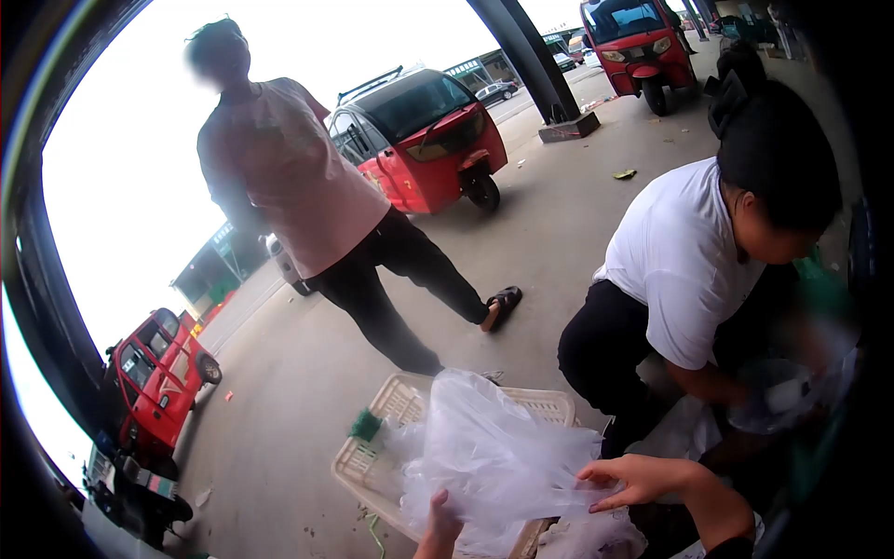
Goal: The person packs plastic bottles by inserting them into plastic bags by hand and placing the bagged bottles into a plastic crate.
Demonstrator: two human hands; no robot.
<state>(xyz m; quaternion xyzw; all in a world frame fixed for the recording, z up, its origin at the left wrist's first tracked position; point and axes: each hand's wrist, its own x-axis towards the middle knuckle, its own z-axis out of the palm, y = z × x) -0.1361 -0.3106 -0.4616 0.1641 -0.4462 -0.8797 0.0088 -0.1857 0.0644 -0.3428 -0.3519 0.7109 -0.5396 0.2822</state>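
Note:
A translucent white plastic bag [494,438] is spread between my two hands, above a cream slatted basket [540,402]. My left hand [444,520] is closed on its lower left edge, with only the thumb side showing. My right hand [638,480] pinches the bag's right side between thumb and fingers. More clear plastic lies in the basket under the bag, and a green mesh piece [365,426] rests at the basket's left rim. Below my right hand is a whitish plastic bundle [591,538], whose contents I cannot make out.
A person in a white shirt [670,252] crouches at the right, handling plastic bags. Another person [298,177] stands beyond the basket. Red three-wheeled vehicles [419,140] are parked behind, near a dark pillar [531,61]. A parked scooter [140,494] is at lower left.

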